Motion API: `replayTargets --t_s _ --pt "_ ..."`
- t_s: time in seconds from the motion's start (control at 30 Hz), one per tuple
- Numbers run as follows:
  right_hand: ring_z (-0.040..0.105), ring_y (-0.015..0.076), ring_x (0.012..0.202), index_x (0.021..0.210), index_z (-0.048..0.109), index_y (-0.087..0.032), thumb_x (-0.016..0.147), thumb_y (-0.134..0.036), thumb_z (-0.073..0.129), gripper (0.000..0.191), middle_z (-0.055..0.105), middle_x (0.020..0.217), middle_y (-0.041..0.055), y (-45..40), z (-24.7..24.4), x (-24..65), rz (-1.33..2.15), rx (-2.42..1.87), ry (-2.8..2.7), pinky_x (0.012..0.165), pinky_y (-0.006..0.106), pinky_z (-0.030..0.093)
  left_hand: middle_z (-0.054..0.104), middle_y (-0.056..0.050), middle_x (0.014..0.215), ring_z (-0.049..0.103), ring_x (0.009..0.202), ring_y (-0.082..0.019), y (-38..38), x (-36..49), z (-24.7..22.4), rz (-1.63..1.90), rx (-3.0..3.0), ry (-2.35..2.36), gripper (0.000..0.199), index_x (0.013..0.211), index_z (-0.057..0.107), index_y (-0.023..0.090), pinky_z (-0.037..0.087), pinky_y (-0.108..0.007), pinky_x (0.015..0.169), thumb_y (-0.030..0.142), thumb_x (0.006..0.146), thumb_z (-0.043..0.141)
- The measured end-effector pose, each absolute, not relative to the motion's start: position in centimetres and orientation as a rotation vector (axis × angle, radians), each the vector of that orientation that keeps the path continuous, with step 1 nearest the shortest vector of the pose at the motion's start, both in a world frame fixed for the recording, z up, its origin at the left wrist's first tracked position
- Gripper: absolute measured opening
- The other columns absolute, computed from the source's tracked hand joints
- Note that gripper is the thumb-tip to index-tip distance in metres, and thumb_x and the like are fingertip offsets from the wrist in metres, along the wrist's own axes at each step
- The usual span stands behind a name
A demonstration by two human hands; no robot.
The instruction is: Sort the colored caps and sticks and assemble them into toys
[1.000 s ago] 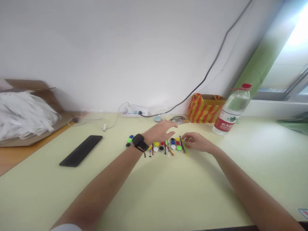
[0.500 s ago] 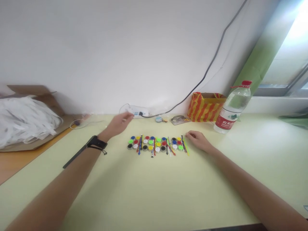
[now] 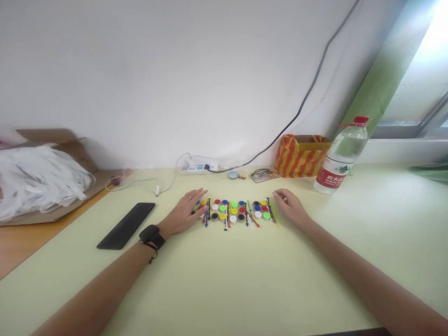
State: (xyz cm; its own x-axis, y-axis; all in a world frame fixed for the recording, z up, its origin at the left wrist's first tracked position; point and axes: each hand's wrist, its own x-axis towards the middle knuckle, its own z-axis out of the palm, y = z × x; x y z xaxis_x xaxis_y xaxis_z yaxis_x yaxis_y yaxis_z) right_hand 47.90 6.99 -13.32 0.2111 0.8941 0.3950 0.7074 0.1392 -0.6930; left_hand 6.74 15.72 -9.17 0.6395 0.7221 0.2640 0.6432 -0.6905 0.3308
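Subject: round pieces with coloured tops [image 3: 233, 218], laid in one block on the desk [image 3: 224, 280], nearer its back edge than its front edge, with bundles of thin sticks [image 3: 206, 219] between the groups and at the block's right end.

The fingers of my left hand [image 3: 182, 214] are spread wide, thumb apart, over the left end of the block; I see nothing gripped, and contact with the pieces cannot be confirmed. The fingers of my right hand [image 3: 290, 206] are half curled just beside the last bundle; nothing shows in them, but whether they are closed or touching I cannot tell.

Handling, in my judgement: the pieces are light, stiff and smooth, apt to slide on the desk; pinch each by its side wall. The sticks look light and bendable; take hold at mid-length, clear of the arrow-shaped ends.

Count: three groups of six pieces in plain view, eighteen in all, three each of red, blue, white, green, black and yellow. A further group lies partly behind my left hand and is not certified. Stick bundles: four; single sticks overlap too much to count. Also on the desk: one bottle [image 3: 331, 179], one striped bag [image 3: 297, 158], one black slab [image 3: 126, 226], one power strip [image 3: 199, 167] along the back edge.
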Motion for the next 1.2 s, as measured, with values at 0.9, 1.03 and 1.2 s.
replayTargets --t_s 0.9,1.03,1.2 --pt "0.038 0.0281 0.152 0.159 0.041 -0.018 0.110 -0.047 0.028 0.058 0.047 0.160 0.0123 4.6 -13.0 43.0 0.037 -1.527 -2.249 0.128 0.059 0.022 0.019 -0.009 0.172 0.010 0.160 -0.035 6.6 14.6 -9.3 0.344 2.985 0.722 0.084 0.168 0.008 0.025 0.014 -0.058 0.129 0.067 0.101 0.040" --pt "0.037 0.0278 0.152 0.159 0.040 -0.020 0.110 -0.046 0.028 0.057 0.047 0.160 0.0117 4.6 -13.1 43.1 0.045 -1.515 -2.235 0.128 0.059 0.023 0.023 -0.008 0.171 0.011 0.160 -0.035 6.5 14.8 -9.4 0.389 2.993 0.685 0.083 0.167 0.011 0.026 0.016 -0.058 0.129 0.067 0.101 0.041" --pt "0.036 0.0275 0.153 0.160 0.038 -0.021 0.110 -0.046 0.027 0.057 0.046 0.161 0.0111 4.5 -13.0 43.1 0.062 -1.503 -2.249 0.128 0.058 0.023 0.019 -0.006 0.173 0.010 0.160 -0.035 6.9 15.2 -9.3 0.413 2.967 0.746 0.076 0.167 0.012 0.027 0.014 -0.059 0.129 0.062 0.104 0.038"
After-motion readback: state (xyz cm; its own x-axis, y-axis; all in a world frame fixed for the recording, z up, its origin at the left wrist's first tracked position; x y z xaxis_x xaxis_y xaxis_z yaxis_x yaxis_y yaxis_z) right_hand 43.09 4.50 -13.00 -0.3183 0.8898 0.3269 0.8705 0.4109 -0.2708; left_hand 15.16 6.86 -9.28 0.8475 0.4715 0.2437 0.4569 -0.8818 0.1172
